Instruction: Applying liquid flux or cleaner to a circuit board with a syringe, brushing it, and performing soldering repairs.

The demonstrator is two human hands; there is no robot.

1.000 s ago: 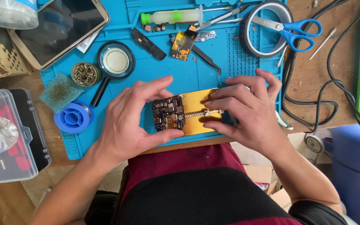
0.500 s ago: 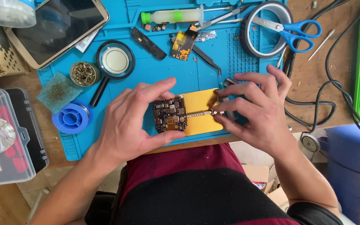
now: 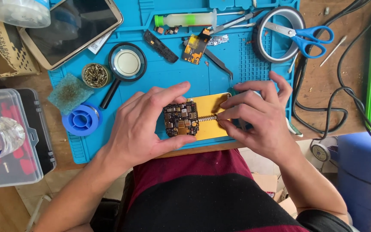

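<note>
My left hand pinches the small dark square circuit board at the left end of the flat gold metal holder plate. Right of the board, my right hand pinches the plate's thin spring rod, which runs left-right into the board.

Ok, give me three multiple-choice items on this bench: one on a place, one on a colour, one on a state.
1. Where do the scissors lie?
A. across the tape roll
B. on the phone
C. in the clear box

2. What colour is the plate under the circuit board?
A. red
B. yellow
C. white

3. How does the left hand hold the board?
A. flat palm on top
B. not touching
C. pinched between thumb and fingers

Answers: 1 A, blue handles rest over the ring of tape. 2 B, yellow shows beside the board. 3 C, thumb below, fingers above its edges.
</note>
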